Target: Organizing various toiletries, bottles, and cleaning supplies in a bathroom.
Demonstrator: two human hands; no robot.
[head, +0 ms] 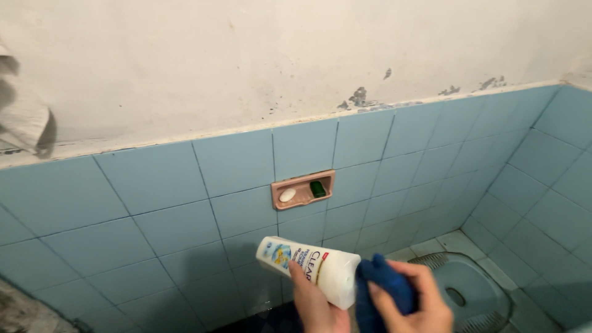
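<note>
Head camera, looking down at a blue-tiled bathroom corner: two bare hands meet at the bottom edge of the frame around one white bottle (311, 266). The left hand (316, 305) grips the bottle from beneath, fingers curled around its wider end, and holds it tilted with the capped end pointing up and left. The right hand (414, 302) is closed around one dark blue cloth (381, 291), which is pressed against the bottle's wide end.

On the wall behind, one pink recessed soap dish (303, 189) holds two pieces, a white soap (287, 195) on the left and a green soap (317, 189) on the right. One blue squat toilet (462, 290) sits in the floor at lower right.

Both wrists are cut off by the frame's lower edge, as is the lower part of the cloth. A pale fabric (23, 111) at the left edge is blurred and only partly in view; what it is cannot be told.
</note>
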